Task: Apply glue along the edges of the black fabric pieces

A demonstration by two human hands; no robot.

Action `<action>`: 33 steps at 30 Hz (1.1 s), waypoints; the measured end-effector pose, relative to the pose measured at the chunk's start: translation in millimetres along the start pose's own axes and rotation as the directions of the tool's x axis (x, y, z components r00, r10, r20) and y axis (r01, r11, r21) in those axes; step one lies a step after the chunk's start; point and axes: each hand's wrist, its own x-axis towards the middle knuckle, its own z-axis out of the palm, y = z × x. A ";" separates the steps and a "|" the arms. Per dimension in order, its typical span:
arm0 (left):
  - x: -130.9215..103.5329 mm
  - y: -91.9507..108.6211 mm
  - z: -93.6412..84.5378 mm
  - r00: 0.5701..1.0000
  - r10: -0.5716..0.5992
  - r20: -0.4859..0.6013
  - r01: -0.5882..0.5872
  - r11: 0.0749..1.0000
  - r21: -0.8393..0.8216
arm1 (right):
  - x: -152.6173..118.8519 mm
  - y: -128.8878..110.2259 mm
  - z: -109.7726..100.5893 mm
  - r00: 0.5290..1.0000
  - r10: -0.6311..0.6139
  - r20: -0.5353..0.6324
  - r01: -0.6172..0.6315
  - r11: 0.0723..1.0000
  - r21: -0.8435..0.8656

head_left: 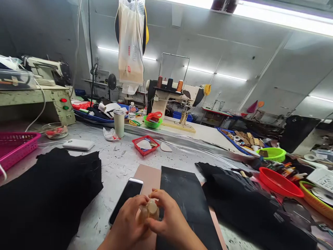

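Note:
In front of me, both hands close around a small translucent bottle with a pale cap. My left hand grips its left side. My right hand curls round the right side, thumb and index finger near the cap. A thin yellowish strand runs upright between the fingertips; whether it is a band or a stick I cannot tell. The bottle's lower part is hidden by the hands. Beneath lie a pinkish board and a black sheet. A phone with a dark screen lies beside my left hand.
Black fabric lies left and right. Farther back are a red basket, a tumbler, a white power bank and a sewing machine with thread spools. A red tray and tools crowd the right.

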 end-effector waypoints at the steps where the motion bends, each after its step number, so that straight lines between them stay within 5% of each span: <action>1: -0.2 -0.4 -0.4 1.000 0.013 -0.007 -0.013 1.000 -0.011 | 1.1 -5.4 -1.5 1.000 0.001 0.022 0.001 0.996 -0.089; 7: -2.0 -3.1 -2.4 0.998 0.062 0.004 -0.062 0.998 0.032 | 3.6 -17.8 -1.6 0.998 0.031 -0.049 -0.051 0.872 -0.487; 13: -2.5 -4.1 -2.7 0.996 0.089 -0.025 -0.087 0.994 0.063 | 2.5 -14.0 -0.6 0.997 -0.011 -0.077 -0.035 0.824 -0.566; 23: -11.4 -11.8 4.0 0.999 0.036 -0.004 -0.035 0.999 0.018 | 8.4 -22.2 -4.3 0.999 -0.032 0.043 0.053 0.738 -0.673; 26: -7.7 -8.3 -7.2 0.992 -0.022 0.124 0.024 1.000 -0.011 | 7.3 -21.4 -2.5 0.999 -0.027 0.024 0.036 0.737 -0.675; 33: 20.9 17.1 -26.3 0.894 0.021 0.447 0.037 0.992 -0.121 | 0.4 -10.4 -5.3 0.999 -0.030 0.017 0.035 0.780 -0.625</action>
